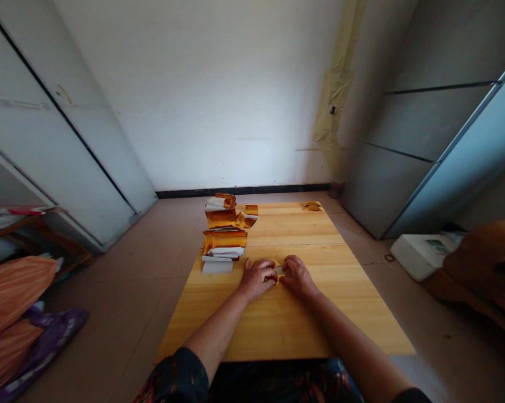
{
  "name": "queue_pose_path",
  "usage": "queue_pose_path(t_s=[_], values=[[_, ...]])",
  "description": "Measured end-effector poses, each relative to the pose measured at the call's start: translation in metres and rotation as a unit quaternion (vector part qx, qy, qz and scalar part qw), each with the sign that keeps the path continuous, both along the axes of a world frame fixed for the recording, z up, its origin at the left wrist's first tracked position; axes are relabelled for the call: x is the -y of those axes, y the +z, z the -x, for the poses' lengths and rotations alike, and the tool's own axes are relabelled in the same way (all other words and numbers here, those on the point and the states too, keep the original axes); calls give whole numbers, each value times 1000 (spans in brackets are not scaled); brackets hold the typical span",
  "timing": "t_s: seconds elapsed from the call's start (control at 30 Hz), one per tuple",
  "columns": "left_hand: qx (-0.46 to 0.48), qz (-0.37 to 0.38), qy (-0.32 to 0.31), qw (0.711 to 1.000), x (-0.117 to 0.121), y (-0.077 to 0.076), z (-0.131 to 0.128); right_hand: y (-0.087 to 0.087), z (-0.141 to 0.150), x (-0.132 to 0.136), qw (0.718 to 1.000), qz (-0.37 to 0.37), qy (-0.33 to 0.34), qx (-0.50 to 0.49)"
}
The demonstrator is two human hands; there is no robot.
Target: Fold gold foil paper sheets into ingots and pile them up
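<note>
The left hand (256, 279) and the right hand (299, 277) almost touch near the middle of the yellow wooden tabletop (286, 330), a little nearer its near edge than its far one. Both are curled inward and closed on a small folded piece of gold-and-silver paper (279, 274), pinching it from either side. Fingers hide most of it, so its exact shape cannot be told. Its long axis seems to lie roughly across the table, with a pale silver end pointing toward the right hand and a small gold corner jutting toward the near edge.

Along the tabletop's left edge stands a stack of gold-and-white paper strips (223, 243), with a white sheet pile (217, 267) at its near end. Curled gold-and-white pieces (221, 202) sit at the far left corner, and a loose gold strip (251, 210) lies just beside them. Small gold scraps (311, 206) lie at the far right corner, well apart from both hands.
</note>
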State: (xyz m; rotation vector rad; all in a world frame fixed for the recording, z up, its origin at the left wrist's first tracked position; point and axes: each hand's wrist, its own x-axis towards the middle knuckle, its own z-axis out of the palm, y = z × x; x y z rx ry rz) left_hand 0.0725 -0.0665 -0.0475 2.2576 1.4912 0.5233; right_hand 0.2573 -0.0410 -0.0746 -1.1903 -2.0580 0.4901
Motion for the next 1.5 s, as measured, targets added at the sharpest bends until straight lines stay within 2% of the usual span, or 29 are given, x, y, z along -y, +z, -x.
queue_pose_path(t_s=[0.4,0.53,0.8,1.0,1.27,1.5], values=[[-3,-19,4,1000,0,-3,-1,-1,4,11,999,-14,-5,41],[-7,-26,-3,1000,0,-4,1,7,2,18,998,-27,3,52],[-65,-42,-60,995,1,4,13,22,4,43,983,-61,18,171],[-77,-66,-57,993,0,8,11,23,3,38,974,-83,27,208],[-75,-84,-57,992,-3,5,12,19,13,36,969,-104,8,226],[-86,-111,-55,989,-4,8,5,24,6,34,942,-166,40,289]])
